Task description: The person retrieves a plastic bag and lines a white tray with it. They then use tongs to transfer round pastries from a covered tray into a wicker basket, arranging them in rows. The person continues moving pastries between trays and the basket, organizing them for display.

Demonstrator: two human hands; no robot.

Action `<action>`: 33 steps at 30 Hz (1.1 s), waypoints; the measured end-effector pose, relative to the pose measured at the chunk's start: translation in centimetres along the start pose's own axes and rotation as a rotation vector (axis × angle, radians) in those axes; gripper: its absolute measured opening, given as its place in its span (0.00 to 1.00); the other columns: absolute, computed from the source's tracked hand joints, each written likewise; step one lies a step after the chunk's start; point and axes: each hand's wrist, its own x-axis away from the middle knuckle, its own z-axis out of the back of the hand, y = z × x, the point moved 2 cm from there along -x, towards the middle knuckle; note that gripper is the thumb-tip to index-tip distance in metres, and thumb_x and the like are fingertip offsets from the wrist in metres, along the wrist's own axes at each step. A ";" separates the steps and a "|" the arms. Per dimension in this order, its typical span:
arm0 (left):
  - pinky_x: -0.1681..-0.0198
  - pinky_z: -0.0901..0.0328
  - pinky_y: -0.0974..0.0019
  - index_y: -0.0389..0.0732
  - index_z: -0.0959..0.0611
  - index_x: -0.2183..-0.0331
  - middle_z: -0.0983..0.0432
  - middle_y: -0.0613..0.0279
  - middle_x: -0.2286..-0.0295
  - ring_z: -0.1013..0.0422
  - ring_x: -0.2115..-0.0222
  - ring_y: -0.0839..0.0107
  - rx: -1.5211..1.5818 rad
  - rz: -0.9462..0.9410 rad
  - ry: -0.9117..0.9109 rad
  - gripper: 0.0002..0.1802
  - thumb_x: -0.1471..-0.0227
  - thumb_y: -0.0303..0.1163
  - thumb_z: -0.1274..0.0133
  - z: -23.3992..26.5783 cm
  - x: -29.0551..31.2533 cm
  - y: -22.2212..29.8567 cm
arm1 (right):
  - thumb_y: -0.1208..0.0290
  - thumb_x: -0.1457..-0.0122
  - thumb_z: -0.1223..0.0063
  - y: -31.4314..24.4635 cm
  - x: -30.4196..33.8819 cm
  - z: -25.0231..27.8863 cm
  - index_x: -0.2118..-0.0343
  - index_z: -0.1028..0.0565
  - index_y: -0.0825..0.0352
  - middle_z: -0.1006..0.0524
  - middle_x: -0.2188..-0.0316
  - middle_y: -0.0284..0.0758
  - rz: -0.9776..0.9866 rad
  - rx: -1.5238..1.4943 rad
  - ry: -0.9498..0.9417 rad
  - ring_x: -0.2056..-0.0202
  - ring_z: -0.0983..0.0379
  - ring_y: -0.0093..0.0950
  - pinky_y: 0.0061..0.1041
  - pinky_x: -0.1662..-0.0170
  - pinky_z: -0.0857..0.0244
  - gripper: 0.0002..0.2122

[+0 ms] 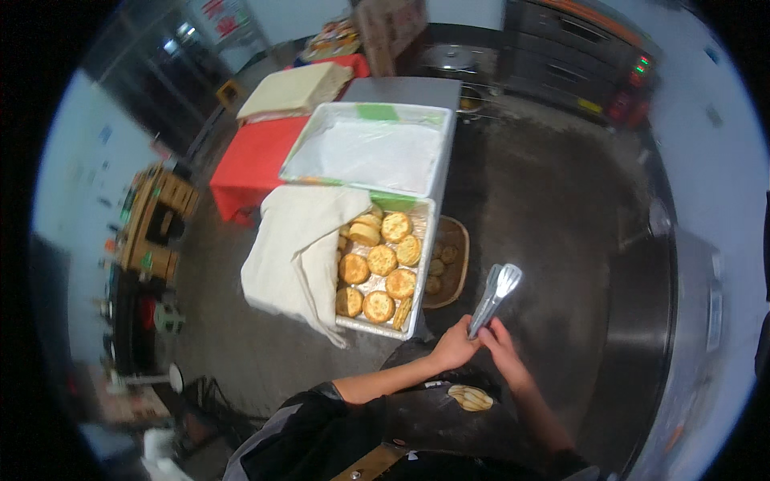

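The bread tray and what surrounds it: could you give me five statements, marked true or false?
1. The left hand and right hand are both at the metal tongs. True.
2. Cloth hides every round bread. False: the pale cloth leaves many round breads uncovered.
3. The tan basket is right of the bread tray. True.
4. The tablecloth is blue. False: the tablecloth is red.
5. The bread tray is nearer the person than the other tray. True.

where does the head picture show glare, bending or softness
Head view: bright glints on the silver metal tongs; the pale bluish-white right wall bows with fisheye distortion; the brown wooden furniture at left looks soft.
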 end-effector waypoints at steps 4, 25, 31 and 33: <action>0.48 0.33 0.60 0.35 0.28 0.45 0.25 0.49 0.52 0.27 0.51 0.62 0.095 -0.045 0.056 0.28 0.44 0.33 0.42 1.5 -0.8 0.0 | 0.67 0.37 0.41 -3.3 -6.0 -4.9 0.52 0.26 0.69 0.21 0.62 0.32 -0.042 0.040 -0.171 0.61 0.24 0.22 0.24 0.56 0.30 0.15; 0.36 0.52 0.43 0.34 0.31 0.44 0.46 0.39 0.41 0.49 0.39 0.40 -0.153 0.348 1.345 0.35 0.54 0.29 0.39 9.0 4.7 -7.0 | 0.37 0.33 0.62 -14.2 -38.4 -17.9 0.64 0.23 0.79 0.21 0.80 0.44 -0.633 1.776 -1.116 0.82 0.23 0.28 0.27 0.77 0.26 0.37; 0.34 0.51 0.44 0.31 0.37 0.40 0.53 0.38 0.36 0.52 0.36 0.39 -0.136 0.497 1.664 0.40 0.52 0.30 0.40 7.5 -0.1 -6.7 | 0.36 0.32 0.67 -10.8 -42.6 -18.4 0.56 0.28 0.77 0.22 0.77 0.44 -0.848 1.541 -1.208 0.84 0.27 0.27 0.25 0.81 0.29 0.37; 0.35 0.50 0.45 0.31 0.36 0.40 0.51 0.39 0.36 0.50 0.36 0.40 -0.120 0.536 1.715 0.40 0.52 0.30 0.39 7.4 -0.6 -6.7 | 0.38 0.32 0.65 -10.9 -42.8 -18.3 0.54 0.30 0.74 0.23 0.76 0.43 -0.893 1.524 -1.172 0.83 0.27 0.26 0.24 0.83 0.31 0.34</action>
